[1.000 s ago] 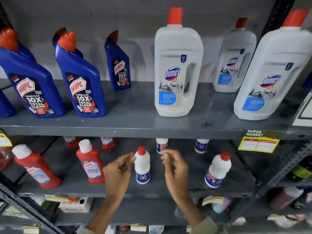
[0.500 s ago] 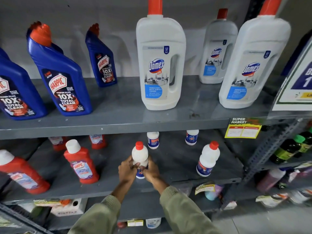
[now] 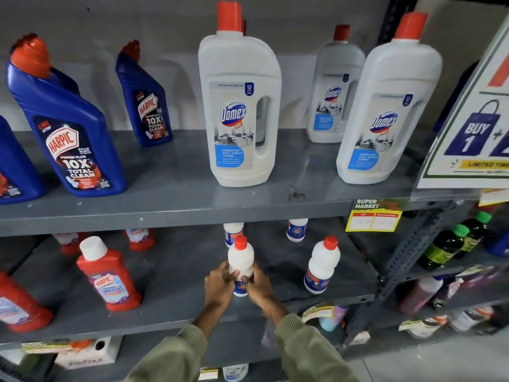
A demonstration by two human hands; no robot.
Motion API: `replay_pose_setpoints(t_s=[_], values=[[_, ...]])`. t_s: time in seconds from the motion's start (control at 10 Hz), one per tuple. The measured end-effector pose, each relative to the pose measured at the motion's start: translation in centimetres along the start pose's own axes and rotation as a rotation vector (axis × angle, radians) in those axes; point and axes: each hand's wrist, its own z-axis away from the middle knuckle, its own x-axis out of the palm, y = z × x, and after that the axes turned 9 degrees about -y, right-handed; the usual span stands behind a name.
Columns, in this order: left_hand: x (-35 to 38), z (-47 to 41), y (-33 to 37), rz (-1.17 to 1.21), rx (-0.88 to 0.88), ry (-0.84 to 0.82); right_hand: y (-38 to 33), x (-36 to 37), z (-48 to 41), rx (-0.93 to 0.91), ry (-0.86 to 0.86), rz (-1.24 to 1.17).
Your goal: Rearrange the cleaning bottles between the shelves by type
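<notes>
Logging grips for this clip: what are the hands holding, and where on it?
Both hands, left and right, clasp the small white red-capped plastic bottle around its lower body.

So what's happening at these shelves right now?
A person is sorting cleaning bottles. Both hands, left and right, are wrapped around a small white bottle with a red cap on the lower shelf; whether it is lifted cannot be told. Red Harpic bottles stand to its left. The upper shelf holds blue Harpic bottles and big white Domex bottles.

Grey metal shelving (image 3: 176,208) stands against a plain grey wall (image 3: 170,31); pale tiled floor (image 3: 440,362) lies lower right of the hands.
</notes>
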Motion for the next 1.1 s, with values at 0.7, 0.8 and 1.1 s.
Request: replay_pose_setpoints(t_s=[0.7, 0.8, 1.1], values=[[-18.3, 3.0, 26.5, 0.290, 0.544, 0.238, -24.7, -16.2, 9.6, -0.767, 0.277, -0.143], [-18.1, 2.3, 26.1, 0.327, 0.531, 0.253, -24.5, -15.8, 9.6, -0.785, 0.340, -0.155], [-18.1, 3.2, 26.1, 0.235, 0.530, 0.327, -24.1, -15.2, 11.3, -0.774, 0.466, -0.176]])
